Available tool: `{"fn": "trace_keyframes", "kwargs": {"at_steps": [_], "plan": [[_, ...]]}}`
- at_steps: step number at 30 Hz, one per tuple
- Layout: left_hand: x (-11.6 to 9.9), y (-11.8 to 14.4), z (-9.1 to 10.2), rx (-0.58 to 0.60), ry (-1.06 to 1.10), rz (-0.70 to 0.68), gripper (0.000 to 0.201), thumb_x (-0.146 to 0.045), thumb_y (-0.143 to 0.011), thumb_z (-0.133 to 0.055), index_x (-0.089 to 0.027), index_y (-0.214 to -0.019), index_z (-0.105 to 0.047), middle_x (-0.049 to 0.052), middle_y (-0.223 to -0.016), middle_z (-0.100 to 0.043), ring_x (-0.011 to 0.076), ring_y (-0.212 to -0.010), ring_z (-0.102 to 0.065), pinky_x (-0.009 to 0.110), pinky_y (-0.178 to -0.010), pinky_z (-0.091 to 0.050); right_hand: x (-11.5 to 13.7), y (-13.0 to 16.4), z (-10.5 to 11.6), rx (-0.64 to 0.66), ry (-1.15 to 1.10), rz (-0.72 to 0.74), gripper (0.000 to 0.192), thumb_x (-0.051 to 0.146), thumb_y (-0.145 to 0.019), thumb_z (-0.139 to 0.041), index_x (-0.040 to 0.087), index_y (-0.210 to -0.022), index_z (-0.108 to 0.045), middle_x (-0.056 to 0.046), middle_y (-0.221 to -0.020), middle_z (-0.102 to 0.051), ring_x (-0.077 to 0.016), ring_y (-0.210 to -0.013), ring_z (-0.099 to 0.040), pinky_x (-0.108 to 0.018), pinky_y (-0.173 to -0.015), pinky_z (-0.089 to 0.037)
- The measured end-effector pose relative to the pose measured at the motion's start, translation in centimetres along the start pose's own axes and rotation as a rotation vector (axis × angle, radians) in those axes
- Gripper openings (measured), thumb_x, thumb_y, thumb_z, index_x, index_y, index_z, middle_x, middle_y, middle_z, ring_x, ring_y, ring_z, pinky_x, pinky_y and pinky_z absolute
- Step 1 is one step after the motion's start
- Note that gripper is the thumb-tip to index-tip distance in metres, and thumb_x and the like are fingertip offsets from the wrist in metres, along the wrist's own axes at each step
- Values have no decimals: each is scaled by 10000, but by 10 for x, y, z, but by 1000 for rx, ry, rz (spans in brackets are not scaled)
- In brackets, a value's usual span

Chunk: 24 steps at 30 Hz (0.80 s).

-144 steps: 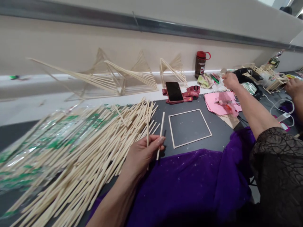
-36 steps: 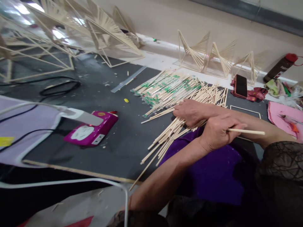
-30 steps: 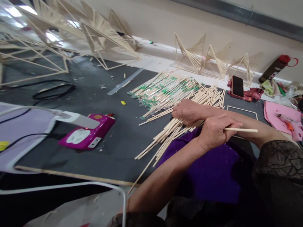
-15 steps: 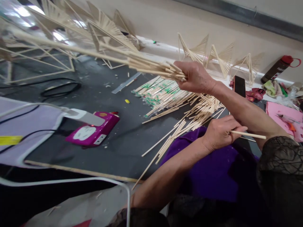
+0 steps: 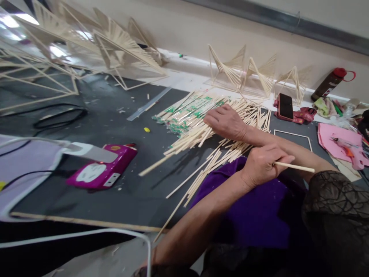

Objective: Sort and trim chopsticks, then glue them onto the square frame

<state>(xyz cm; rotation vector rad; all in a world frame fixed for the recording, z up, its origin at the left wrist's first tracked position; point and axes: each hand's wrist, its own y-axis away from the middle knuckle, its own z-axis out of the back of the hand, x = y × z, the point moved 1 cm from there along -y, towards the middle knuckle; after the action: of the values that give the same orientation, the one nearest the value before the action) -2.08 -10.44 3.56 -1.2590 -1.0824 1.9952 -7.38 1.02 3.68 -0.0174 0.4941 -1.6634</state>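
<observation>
My right hand (image 5: 225, 121) is closed over a bundle of wooden chopsticks (image 5: 184, 142), low over the table; its fingertips are turned away. The bundle's ends fan out to the left. Nearer to me, my left hand (image 5: 262, 161) pinches a single wooden chopstick (image 5: 300, 167) whose free end points right. Below the right forearm lie loose chopsticks (image 5: 233, 150), several of them slanting toward the table's front edge. Behind the bundle are chopsticks in clear wrappers (image 5: 187, 111) with green print. A purple cloth (image 5: 248, 215) covers my lap below the left hand.
Stick-built frames stand at the back left (image 5: 123, 57) and along the wall (image 5: 227, 69). A magenta power strip (image 5: 100, 169), a clear ruler (image 5: 150, 104) and black cable (image 5: 60, 115) lie left. To the right are a phone (image 5: 285, 107), a bottle (image 5: 331, 84) and a glue gun (image 5: 344, 146) on pink sheets.
My right hand has come down and toward me with the bundle, which was raised before. My left hand keeps hold of its chopstick. The view has shifted slightly.
</observation>
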Motion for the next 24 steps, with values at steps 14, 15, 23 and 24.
{"fn": "trace_keyframes", "kwargs": {"at_steps": [14,15,23,24], "plan": [[2,4,-5,21,19,13,267,-253,-922,-631,-145,-679,-659,21,-638,-684,97,-582,-628,202,-592,-508,3,28,26,295,-37,-149,283,277,-847,-578,115,-1075,-623,-170,-1140,-649,-318,-1028,-555,-433,-806,-415],[2,4,-5,24,16,19,277,-263,-927,-623,-147,-679,-662,22,-639,-683,97,-582,-625,202,-593,-508,2,31,27,299,-33,-162,304,307,-844,-590,112,-1075,-626,-177,-1140,-650,-324,-1030,-557,-435,-803,-420],[5,6,-6,19,-20,17,308,-304,-944,-597,-156,-684,-671,22,-635,-676,99,-577,-618,205,-601,-511,-6,52,47,440,-98,-119,258,183,-831,-591,131,-1078,-645,-144,-1110,-659,-259,-960,-573,-342,-678,-370],[5,6,-6,19,-23,11,306,-300,-944,-597,-157,-683,-668,20,-626,-667,101,-576,-617,205,-597,-508,-8,55,50,468,-136,-99,275,166,-823,-602,141,-1094,-641,-130,-1122,-654,-242,-953,-572,-325,-662,-357]]}}
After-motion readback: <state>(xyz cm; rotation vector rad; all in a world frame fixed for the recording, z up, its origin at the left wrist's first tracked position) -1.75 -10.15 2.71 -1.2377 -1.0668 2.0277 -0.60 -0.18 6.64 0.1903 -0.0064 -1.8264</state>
